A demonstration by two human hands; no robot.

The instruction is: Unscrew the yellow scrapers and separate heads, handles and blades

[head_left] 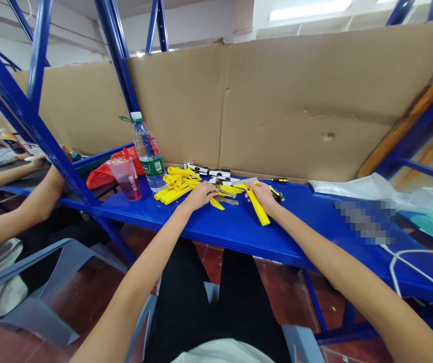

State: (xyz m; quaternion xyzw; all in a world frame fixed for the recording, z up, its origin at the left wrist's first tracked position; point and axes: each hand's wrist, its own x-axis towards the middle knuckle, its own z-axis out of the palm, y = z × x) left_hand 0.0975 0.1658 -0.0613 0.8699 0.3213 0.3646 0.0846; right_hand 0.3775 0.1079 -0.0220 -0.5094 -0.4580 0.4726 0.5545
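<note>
My right hand (263, 195) is closed around a yellow plastic handle (257, 206), hollow-looking and slanting toward the table's front edge. A flat metal blade (249, 180) shows by its far end; I cannot tell whether the two are joined. My left hand (202, 195) rests on the pile with bent fingers pressed together, and what they grip is hidden. Beside it on the left lies a stack of yellow tube-like handles (174, 191). Between the hands are several thin metal blades (230, 200) and a pointed yellow piece (217, 204).
White-and-black parts (220, 173) and a yellow-black screwdriver (280, 180) lie by the cardboard panel (295, 111). A water bottle (150, 156) and a red drink cup (126, 179) stand left. Right are a plastic bag (352, 186) and white cable (393, 259). Another person's arm (38, 206) is beyond the blue post.
</note>
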